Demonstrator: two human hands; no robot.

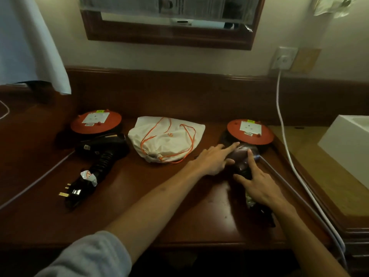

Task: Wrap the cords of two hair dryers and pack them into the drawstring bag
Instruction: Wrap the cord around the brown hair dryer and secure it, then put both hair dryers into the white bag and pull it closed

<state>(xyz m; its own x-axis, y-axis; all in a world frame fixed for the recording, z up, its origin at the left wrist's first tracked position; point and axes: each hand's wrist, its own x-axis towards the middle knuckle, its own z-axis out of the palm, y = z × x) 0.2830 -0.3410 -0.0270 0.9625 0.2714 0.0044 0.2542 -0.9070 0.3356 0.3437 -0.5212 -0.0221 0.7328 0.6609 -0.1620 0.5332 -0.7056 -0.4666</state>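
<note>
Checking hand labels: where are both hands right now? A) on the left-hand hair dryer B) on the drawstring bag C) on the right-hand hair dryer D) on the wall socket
C: left hand and right hand both lie with straight fingers on the right-hand hair dryer; the drawstring bag is untouched.

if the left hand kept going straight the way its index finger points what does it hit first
Most likely the right-hand orange reel. The left hand points up and to the right, its index fingertip already at the top of the dark hair dryer, and the reel's dark base lies just beyond. Depth is unclear from one view.
</note>
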